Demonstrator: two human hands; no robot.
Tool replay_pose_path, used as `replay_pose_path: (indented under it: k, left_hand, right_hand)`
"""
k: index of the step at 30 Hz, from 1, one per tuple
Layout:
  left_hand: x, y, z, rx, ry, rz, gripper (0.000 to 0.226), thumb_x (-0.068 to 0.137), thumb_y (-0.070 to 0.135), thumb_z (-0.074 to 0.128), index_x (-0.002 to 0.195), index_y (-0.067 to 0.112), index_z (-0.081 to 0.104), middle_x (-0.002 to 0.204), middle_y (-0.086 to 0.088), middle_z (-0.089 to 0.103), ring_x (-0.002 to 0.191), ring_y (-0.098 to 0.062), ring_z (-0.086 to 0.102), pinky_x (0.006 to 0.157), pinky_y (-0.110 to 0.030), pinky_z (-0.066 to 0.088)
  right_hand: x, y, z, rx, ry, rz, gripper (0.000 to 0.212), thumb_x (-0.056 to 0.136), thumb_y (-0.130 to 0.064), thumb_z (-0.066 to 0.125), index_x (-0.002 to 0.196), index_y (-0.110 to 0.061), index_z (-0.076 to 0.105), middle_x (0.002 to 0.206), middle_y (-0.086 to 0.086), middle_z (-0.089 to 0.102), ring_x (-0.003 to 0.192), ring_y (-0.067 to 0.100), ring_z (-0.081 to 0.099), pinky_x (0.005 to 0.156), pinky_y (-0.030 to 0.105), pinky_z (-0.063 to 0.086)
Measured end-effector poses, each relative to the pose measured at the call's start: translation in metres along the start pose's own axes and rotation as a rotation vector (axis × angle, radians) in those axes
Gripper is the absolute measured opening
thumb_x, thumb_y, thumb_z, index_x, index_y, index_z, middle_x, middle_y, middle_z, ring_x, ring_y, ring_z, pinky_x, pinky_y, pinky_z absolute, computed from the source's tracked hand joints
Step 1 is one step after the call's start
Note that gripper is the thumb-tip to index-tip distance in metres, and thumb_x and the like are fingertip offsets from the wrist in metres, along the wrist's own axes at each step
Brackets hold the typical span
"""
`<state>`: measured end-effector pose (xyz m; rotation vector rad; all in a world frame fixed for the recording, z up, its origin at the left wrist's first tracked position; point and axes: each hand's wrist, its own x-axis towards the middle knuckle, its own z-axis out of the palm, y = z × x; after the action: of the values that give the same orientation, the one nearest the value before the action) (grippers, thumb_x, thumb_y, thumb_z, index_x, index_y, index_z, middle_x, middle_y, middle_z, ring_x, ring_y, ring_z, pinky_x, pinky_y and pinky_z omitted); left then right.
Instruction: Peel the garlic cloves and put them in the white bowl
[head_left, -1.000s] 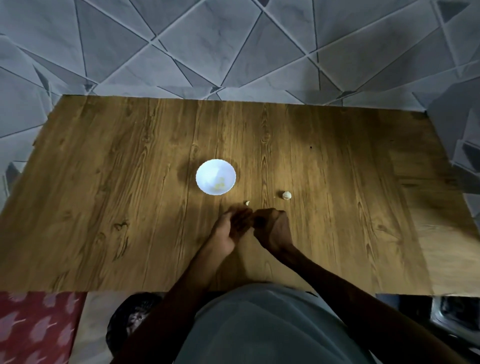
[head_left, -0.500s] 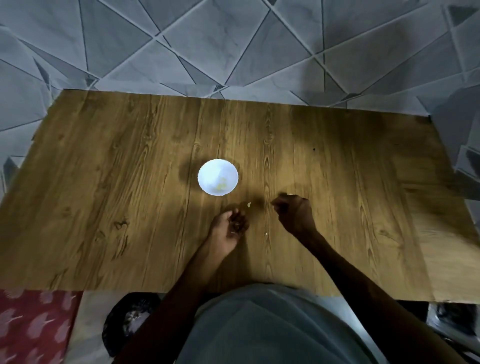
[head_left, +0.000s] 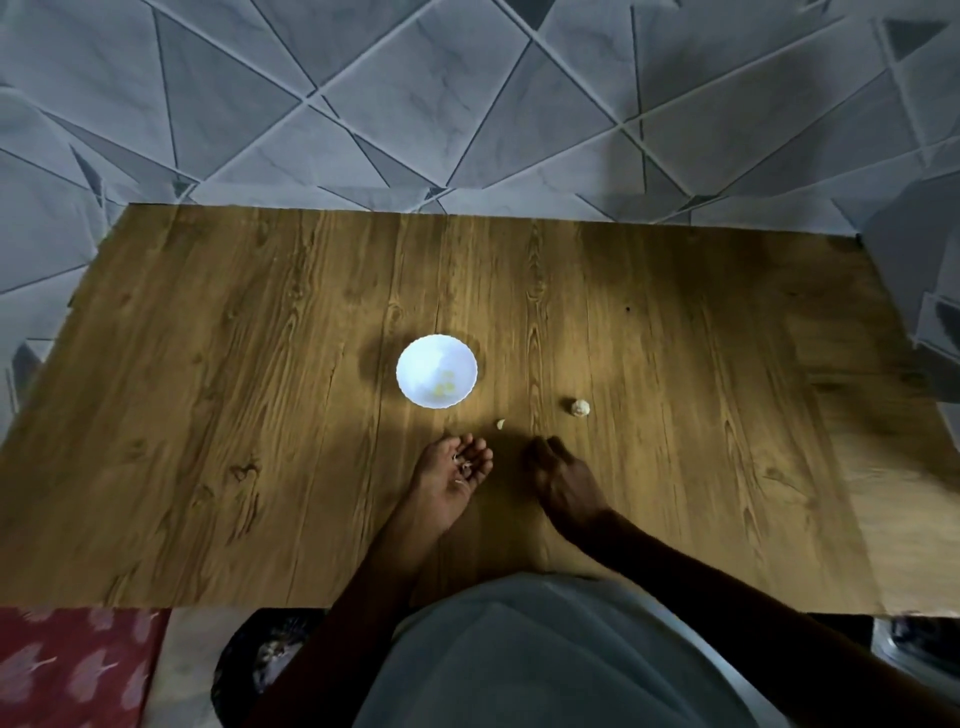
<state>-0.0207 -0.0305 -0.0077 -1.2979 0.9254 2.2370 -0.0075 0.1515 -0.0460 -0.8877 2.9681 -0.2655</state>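
White bowl (head_left: 415, 358) with peeled cloves (head_left: 444, 388) midway across tabletop (head_left: 208, 415); nearer its near edge, left hand (head_left: 447, 475) fingers cupping garlic skins (head_left: 464, 468), right hand (head_left: 563, 480) fingers curled, hold indiscernible

no readable text, no labels, no numbers anywhere
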Motion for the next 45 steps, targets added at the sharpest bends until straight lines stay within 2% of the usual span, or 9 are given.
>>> replay_pose_path:
  k: [5, 9, 18, 22, 29, 31, 34, 40, 45]
  left_hand:
    - [-0.001, -0.001, 0.003, 0.014, -0.013, 0.001, 0.031, 0.102, 0.013, 0.035, 0.078, 0.008, 0.053, 0.071, -0.009, 0.060, 0.070, -0.022, 0.057, 0.067, -0.031, 0.047]
    - [-0.004, -0.004, 0.004, 0.026, -0.019, -0.016, 0.031, 0.103, 0.014, 0.034, 0.081, 0.008, 0.054, 0.078, -0.010, 0.058, 0.073, -0.022, 0.056, 0.069, -0.031, 0.047]
    - [-0.008, -0.001, 0.004, 0.047, -0.003, -0.020, 0.032, 0.103, 0.015, 0.033, 0.080, 0.009, 0.054, 0.072, -0.008, 0.060, 0.071, -0.022, 0.057, 0.069, -0.031, 0.047]
    - [-0.008, 0.001, 0.000, 0.049, -0.007, -0.018, 0.031, 0.103, 0.014, 0.033, 0.080, 0.009, 0.053, 0.077, -0.009, 0.057, 0.072, -0.022, 0.056, 0.069, -0.030, 0.047]
    - [-0.010, -0.003, -0.003, 0.079, -0.002, -0.019, 0.032, 0.103, 0.013, 0.033, 0.079, 0.009, 0.054, 0.065, -0.008, 0.062, 0.070, -0.021, 0.056, 0.068, -0.030, 0.045]
    - [-0.011, -0.003, -0.003, 0.095, -0.002, -0.019, 0.032, 0.103, 0.013, 0.033, 0.079, 0.009, 0.053, 0.070, -0.008, 0.059, 0.069, -0.021, 0.055, 0.066, -0.030, 0.045]
    - [-0.011, 0.000, -0.002, 0.109, -0.017, -0.029, 0.031, 0.102, 0.013, 0.034, 0.079, 0.009, 0.054, 0.068, -0.007, 0.060, 0.068, -0.021, 0.056, 0.066, -0.030, 0.047]
    - [-0.006, 0.004, -0.013, 0.115, -0.050, -0.050, 0.030, 0.102, 0.014, 0.035, 0.080, 0.008, 0.055, 0.072, -0.008, 0.060, 0.070, -0.021, 0.056, 0.068, -0.030, 0.047]
    - [-0.004, 0.007, -0.025, 0.128, -0.051, -0.059, 0.029, 0.101, 0.014, 0.036, 0.080, 0.008, 0.055, 0.073, -0.009, 0.060, 0.071, -0.022, 0.057, 0.067, -0.031, 0.047]
  right_hand:
    - [-0.035, -0.009, -0.001, 0.128, -0.003, -0.068, 0.035, 0.092, -0.016, 0.037, 0.096, -0.004, 0.070, 0.097, 0.010, 0.066, 0.077, 0.023, 0.063, 0.045, 0.029, 0.052]
    - [-0.005, 0.002, -0.025, 0.112, 0.052, 0.123, 0.044, 0.090, -0.008, 0.026, 0.108, 0.002, 0.065, 0.106, 0.017, 0.065, 0.082, 0.030, 0.062, 0.051, 0.037, 0.054]
    - [0.001, -0.005, -0.010, 0.079, 0.036, 0.181, 0.022, 0.086, -0.002, 0.065, 0.107, 0.005, 0.064, 0.106, 0.020, 0.060, 0.074, 0.028, 0.057, 0.047, 0.029, 0.043]
    - [-0.034, -0.019, -0.016, 0.076, -0.014, 0.035, 0.031, 0.087, -0.008, 0.042, 0.101, 0.002, 0.068, 0.102, 0.016, 0.063, 0.075, 0.026, 0.060, 0.044, 0.026, 0.046]
    - [0.029, 0.010, -0.026, 0.193, 0.062, 0.261, 0.045, 0.093, -0.008, 0.026, 0.124, 0.000, 0.057, 0.123, 0.018, 0.058, 0.100, 0.031, 0.063, 0.073, 0.033, 0.057]
    - [0.040, 0.012, -0.017, 0.222, 0.016, 0.332, 0.042, 0.102, -0.018, 0.025, 0.134, -0.007, 0.049, 0.126, 0.013, 0.053, 0.095, 0.024, 0.060, 0.070, 0.026, 0.049]
    - [0.032, 0.001, -0.018, 0.293, 0.024, 0.391, 0.051, 0.100, -0.027, 0.022, 0.127, 0.002, 0.054, 0.118, 0.021, 0.056, 0.083, 0.033, 0.059, 0.067, 0.043, 0.055]
    - [-0.046, -0.030, -0.016, 0.329, 0.000, 0.206, 0.067, 0.101, -0.048, 0.018, 0.126, 0.001, 0.056, 0.117, 0.014, 0.055, 0.073, 0.026, 0.060, 0.055, 0.033, 0.052]
    - [-0.050, -0.028, -0.004, 0.259, -0.045, 0.276, 0.042, 0.095, -0.021, 0.033, 0.128, -0.010, 0.057, 0.130, 0.004, 0.051, 0.100, 0.019, 0.056, 0.060, 0.025, 0.053]
